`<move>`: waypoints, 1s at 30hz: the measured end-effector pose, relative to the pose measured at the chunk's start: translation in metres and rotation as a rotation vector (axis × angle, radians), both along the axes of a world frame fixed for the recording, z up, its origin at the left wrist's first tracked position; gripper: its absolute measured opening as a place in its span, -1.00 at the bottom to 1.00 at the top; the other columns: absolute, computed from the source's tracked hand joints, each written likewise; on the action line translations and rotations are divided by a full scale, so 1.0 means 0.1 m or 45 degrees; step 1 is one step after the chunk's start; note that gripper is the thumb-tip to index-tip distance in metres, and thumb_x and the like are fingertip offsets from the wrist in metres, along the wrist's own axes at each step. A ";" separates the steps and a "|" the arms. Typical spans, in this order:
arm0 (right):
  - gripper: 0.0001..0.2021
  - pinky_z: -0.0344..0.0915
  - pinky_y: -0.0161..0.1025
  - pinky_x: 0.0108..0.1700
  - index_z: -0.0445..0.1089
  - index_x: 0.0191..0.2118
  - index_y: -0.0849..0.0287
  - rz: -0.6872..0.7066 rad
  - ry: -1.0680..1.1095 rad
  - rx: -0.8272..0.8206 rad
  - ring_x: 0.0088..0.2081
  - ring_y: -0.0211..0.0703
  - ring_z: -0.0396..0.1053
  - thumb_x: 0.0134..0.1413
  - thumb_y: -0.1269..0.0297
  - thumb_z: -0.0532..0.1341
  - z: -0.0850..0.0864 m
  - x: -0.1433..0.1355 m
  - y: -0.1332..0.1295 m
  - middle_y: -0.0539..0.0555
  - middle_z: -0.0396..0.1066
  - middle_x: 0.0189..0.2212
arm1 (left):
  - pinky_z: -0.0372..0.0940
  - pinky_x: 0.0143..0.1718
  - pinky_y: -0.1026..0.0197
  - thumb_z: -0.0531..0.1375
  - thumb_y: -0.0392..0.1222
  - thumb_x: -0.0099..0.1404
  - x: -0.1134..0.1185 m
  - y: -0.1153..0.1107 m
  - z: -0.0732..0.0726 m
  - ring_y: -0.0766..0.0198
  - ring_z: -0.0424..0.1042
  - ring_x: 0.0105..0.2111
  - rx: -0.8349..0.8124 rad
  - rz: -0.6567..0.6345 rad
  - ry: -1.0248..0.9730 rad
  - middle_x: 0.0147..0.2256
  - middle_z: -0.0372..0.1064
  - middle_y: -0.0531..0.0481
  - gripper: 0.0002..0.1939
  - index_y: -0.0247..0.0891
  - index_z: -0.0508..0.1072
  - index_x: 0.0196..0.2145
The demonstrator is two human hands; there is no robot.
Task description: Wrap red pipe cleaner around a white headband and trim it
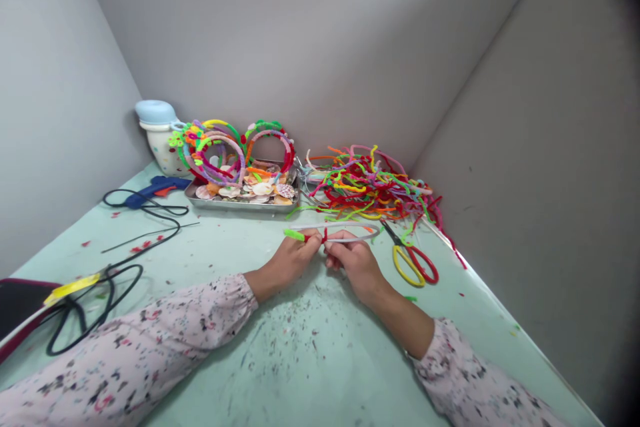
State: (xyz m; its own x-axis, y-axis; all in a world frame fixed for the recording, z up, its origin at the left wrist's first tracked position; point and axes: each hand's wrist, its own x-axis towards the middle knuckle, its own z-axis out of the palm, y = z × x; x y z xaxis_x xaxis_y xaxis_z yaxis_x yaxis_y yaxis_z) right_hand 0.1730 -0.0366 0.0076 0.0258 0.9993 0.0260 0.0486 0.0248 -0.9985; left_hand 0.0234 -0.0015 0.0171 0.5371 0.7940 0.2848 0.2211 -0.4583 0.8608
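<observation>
A thin grey-white headband (350, 237) is held sideways above the table. Bright green pipe cleaner (294, 235) covers its left end, and a red pipe cleaner (325, 233) is wound beside the green with a short piece sticking up. My left hand (294, 255) is closed, pinching the headband at the red wrapping. Close by on the right, my right hand (354, 263) has thumb and forefinger pressed together at the red pipe cleaner, beside the band. The fingertips hide the exact grip. Scissors (411, 260) with yellow and red handles lie just right of my right hand.
Behind the hands stands a metal tray (245, 207) of seashells (260, 190) with finished colourful headbands (220, 153). A heap of pipe cleaners (365, 183) lies back right. At left are a blue glue gun (153, 191), black cable (135, 267), lidded cup (163, 140) and dark device (20, 307).
</observation>
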 end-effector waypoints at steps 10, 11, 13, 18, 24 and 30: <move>-0.87 0.15 -0.33 -0.51 0.35 -0.40 0.21 0.029 0.036 -0.015 -0.60 -0.29 0.23 -0.02 0.25 0.17 0.00 0.01 0.01 -0.05 0.32 -0.69 | 0.05 -0.45 0.29 -0.07 -0.20 0.27 0.02 -0.01 0.00 0.36 0.14 -0.53 -0.072 0.051 -0.015 -0.57 0.19 0.10 -0.72 -0.26 0.23 -0.57; -0.87 0.15 -0.33 -0.51 0.35 -0.40 0.21 0.030 0.039 -0.014 -0.60 -0.29 0.22 -0.03 0.25 0.17 0.00 0.01 0.01 -0.05 0.32 -0.69 | 0.04 -0.45 0.29 -0.07 -0.20 0.26 0.01 -0.01 -0.01 0.36 0.14 -0.53 -0.059 0.053 0.000 -0.57 0.18 0.11 -0.72 -0.26 0.22 -0.57; -0.87 0.15 -0.33 -0.51 0.35 -0.42 0.21 0.025 0.042 -0.003 -0.61 -0.29 0.22 -0.03 0.25 0.17 -0.01 0.02 0.01 -0.05 0.32 -0.69 | 0.05 -0.45 0.29 -0.08 -0.21 0.26 0.01 -0.01 -0.01 0.36 0.14 -0.52 -0.058 0.049 0.014 -0.57 0.18 0.10 -0.72 -0.26 0.21 -0.58; -0.86 0.14 -0.34 -0.53 0.37 -0.42 0.22 -0.021 0.062 -0.030 -0.62 -0.29 0.21 -0.08 0.25 0.18 -0.03 0.02 0.03 -0.05 0.31 -0.71 | 0.12 -0.37 0.29 -0.10 -0.24 0.26 0.04 -0.02 0.02 0.35 0.20 -0.49 -0.042 0.020 -0.012 -0.56 0.23 0.09 -0.70 -0.27 0.24 -0.59; -0.88 0.15 -0.33 -0.50 0.31 -0.53 0.19 0.007 0.079 -0.022 -0.60 -0.30 0.22 -0.08 0.29 0.14 -0.03 0.02 0.02 -0.06 0.30 -0.69 | 0.18 -0.27 0.26 -0.10 -0.27 0.26 0.04 -0.03 0.03 0.30 0.27 -0.41 0.080 0.012 0.060 -0.49 0.30 0.06 -0.73 -0.28 0.31 -0.50; -0.90 0.16 -0.32 -0.48 0.30 -0.49 0.18 0.038 0.124 0.020 -0.58 -0.29 0.23 -0.05 0.29 0.13 -0.06 0.04 0.02 -0.06 0.29 -0.68 | 0.18 -0.29 0.24 -0.09 -0.28 0.27 0.02 -0.03 0.05 0.30 0.22 -0.42 0.117 0.017 0.058 -0.50 0.27 0.04 -0.74 -0.28 0.29 -0.51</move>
